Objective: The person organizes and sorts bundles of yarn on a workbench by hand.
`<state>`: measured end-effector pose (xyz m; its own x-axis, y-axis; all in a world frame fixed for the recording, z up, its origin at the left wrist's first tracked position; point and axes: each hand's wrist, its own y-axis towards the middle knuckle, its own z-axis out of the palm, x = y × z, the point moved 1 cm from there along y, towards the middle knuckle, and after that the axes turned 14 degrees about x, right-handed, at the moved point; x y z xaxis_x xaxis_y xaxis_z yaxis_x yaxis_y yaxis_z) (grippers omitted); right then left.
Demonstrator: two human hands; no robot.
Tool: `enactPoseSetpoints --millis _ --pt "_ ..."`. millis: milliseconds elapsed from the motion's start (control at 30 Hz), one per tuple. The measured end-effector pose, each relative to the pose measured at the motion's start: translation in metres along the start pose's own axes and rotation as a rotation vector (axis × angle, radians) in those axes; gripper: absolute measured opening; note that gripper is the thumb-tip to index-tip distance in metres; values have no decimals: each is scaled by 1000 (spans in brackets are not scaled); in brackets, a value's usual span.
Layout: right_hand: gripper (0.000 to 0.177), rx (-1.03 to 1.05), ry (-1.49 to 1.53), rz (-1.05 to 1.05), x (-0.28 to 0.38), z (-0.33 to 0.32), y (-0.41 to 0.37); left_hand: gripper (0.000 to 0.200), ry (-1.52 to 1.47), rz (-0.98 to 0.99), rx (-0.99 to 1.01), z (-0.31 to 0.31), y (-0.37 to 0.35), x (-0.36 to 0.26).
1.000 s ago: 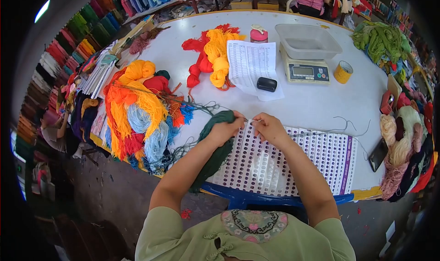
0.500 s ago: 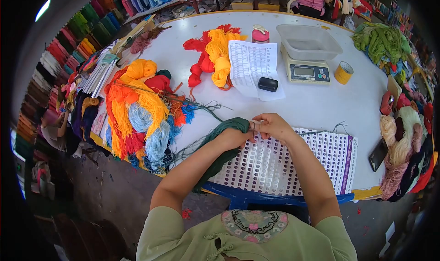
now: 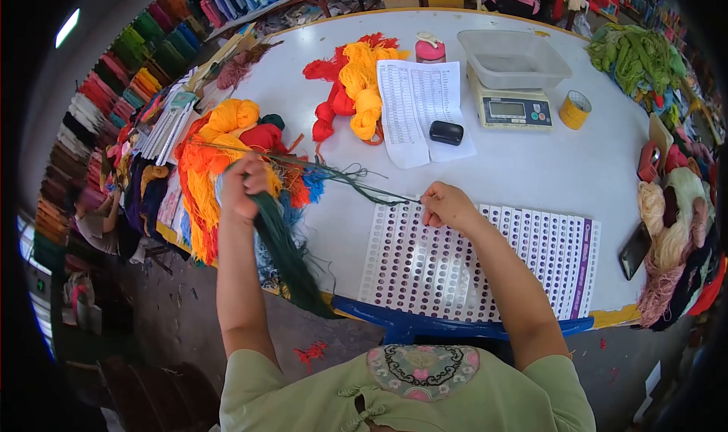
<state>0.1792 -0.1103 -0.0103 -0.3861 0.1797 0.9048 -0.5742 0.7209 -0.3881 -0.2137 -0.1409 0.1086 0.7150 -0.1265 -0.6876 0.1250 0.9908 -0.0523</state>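
White tabletop (image 3: pixel 508 163) near yarn racks (image 3: pixel 140 49), left hand (image 3: pixel 245 185) clenched around green skein (image 3: pixel 284 250), right hand (image 3: pixel 447 204) pinched on strands (image 3: pixel 379 197).

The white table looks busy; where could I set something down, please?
Bare tabletop lies between the scale and the punched strips, and left of the red yarn. The left edge is crowded with multicoloured yarn, the right edge with pale yarn and a phone.

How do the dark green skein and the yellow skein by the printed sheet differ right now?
The dark green skein hangs from the left hand; the yellow skein lies on the tabletop. The dark green skein is drawn out long, while the yellow skein is bunched into lumps. Both are bundles of yarn.
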Motion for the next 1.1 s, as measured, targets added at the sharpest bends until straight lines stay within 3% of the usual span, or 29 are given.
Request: enactPoseSetpoints --millis 33,133,167,200,233,267,300,333,400,467,533,567,667,800,1000,1100 --pt "21 -4 -6 -7 -1 1 1 17 86 127 -86 -10 -1 -15" --pt "24 -16 -47 -43 -5 4 2 34 1488 183 -663 -3 -21 -17" --pt "24 -70 -122 -38 -5 6 -1 45 1814 -193 -705 -3 -27 -18" --pt "24 -121 -203 -36 -3 10 -6 37 1772 173 -504 16 -36 6" --pt "25 -167 -289 -37 1 15 -9 32 1431 54 -344 76 -49 24" --pt "25 -204 -213 -122 10 22 -14 29 1137 67 -76 78 -50 37" --pt "26 -238 -133 -207 21 30 -22 33 978 81 -2 89 -53 54" --pt "28 -272 -49 -287 30 38 -27 43 863 87 145 97 -53 67" --pt "24 -151 188 -520 53 53 -36 82 593 21 415 119 -52 92" --pt "21 -33 339 -626 93 67 -72 92 500 20 491 129 -48 115" --pt "19 -53 296 -573 107 75 -88 96 549 -43 501 142 -52 128" --pt "18 -61 274 -545 110 76 -94 96 481 -134 612 139 -51 134" --pt "20 -61 298 -653 99 75 -93 95 520 -86 624 162 -59 145" --pt "10 -48 375 -549 103 71 -112 74 424 -158 603 159 -60 145" --pt "11 -46 594 -548 102 65 -120 60 271 -154 557 153 -57 152" --pt "10 -61 414 -525 95 70 -113 59 288 -186 602 158 -59 156"
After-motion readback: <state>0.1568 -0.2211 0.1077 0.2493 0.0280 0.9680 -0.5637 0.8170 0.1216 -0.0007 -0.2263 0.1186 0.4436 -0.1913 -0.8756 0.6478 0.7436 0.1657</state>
